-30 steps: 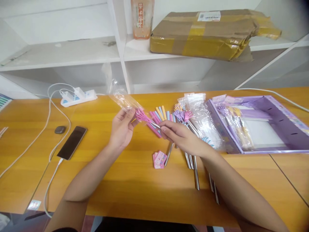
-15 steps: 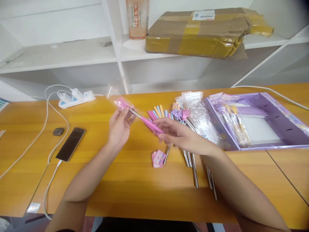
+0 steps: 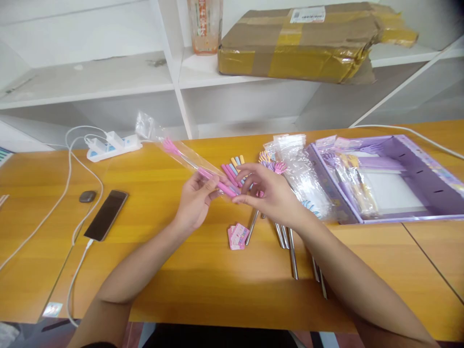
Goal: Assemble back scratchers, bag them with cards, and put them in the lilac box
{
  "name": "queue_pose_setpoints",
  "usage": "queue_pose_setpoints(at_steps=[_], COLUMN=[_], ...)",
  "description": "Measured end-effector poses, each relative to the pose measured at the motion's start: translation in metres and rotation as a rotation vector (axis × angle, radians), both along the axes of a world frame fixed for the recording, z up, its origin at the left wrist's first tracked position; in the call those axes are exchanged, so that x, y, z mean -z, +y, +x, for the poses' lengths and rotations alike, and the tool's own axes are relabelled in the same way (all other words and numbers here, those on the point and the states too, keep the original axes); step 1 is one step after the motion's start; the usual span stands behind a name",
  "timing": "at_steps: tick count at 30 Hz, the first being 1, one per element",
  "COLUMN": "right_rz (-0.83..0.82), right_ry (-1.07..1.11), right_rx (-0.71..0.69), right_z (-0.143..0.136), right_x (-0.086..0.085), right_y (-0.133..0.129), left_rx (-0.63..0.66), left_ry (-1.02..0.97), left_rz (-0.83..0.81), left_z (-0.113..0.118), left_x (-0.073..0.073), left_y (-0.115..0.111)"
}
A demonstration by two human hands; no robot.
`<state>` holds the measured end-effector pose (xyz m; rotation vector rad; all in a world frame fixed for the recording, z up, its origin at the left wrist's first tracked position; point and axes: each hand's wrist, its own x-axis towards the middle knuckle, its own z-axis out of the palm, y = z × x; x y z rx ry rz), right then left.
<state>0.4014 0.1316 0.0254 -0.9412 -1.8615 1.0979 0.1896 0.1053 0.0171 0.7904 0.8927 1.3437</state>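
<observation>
A pink back scratcher (image 3: 184, 158) with a metal rod lies inside a long clear plastic sleeve (image 3: 147, 128), its claw end up and to the left. My left hand (image 3: 195, 199) is closed around its pink handle, thumb on top. My right hand (image 3: 270, 193) is at the handle's lower right end, thumb and fingertips pinching there. Behind my right hand are several pink, blue and yellow handles (image 3: 229, 173). Pink cards (image 3: 238, 237) lie on the table below, beside a metal rod (image 3: 252, 227).
Clear plastic bags (image 3: 300, 164) and claw heads (image 3: 279, 167) lie right of my hands. Farther right is a purple box (image 3: 431, 193) with bagged items. A phone (image 3: 106, 215), power strip (image 3: 115, 148) and cables are at left. A taped carton (image 3: 282, 43) sits on the shelf.
My left hand has moved down and right, from near the claw to the handle. The plastic sleeve now reaches over the handle. My right hand has shifted slightly left at the handle's end.
</observation>
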Motion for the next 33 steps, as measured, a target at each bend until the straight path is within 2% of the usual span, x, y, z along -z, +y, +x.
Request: queue_pose_setpoints(at_steps=[3,6,9,13,18,23,28,30,33], right_rz=[0.24,0.362,0.438,0.501,0.535,0.473,0.839,0.821,0.625], right_ry=[-0.164,-0.269,-0.299,-0.315,-0.365,-0.324,-0.269,-0.224,-0.168], right_rx=[0.094,0.132,0.049,-0.088,-0.087,0.006,-0.091,-0.096,-0.054], right_z=[-0.004,-0.006,-0.005,0.002,0.005,0.003,0.004,0.003,-0.001], right_x=[0.006,0.007,0.004,-0.001,-0.004,-0.008,-0.01,-0.012,-0.015], right_y=[-0.004,-0.008,-0.009,-0.006,-0.006,-0.01,-0.009,-0.009,-0.011], left_rx=[0.077,0.115,0.098,0.092,0.124,0.188,0.222,0.282,0.345], left_ry=[0.035,0.081,0.097,0.082,0.084,0.062,0.14,0.17,0.18], left_rz=[-0.031,-0.026,-0.014,-0.033,-0.058,-0.037,-0.049,-0.032,0.01], left_z=[0.011,0.01,0.001,-0.008,-0.011,-0.014,-0.013,-0.011,-0.009], left_x=[0.007,0.008,0.002,-0.008,-0.01,-0.01,-0.009,-0.007,-0.005], left_y=[-0.01,-0.01,-0.003,0.004,0.004,0.005,0.004,0.003,0.0])
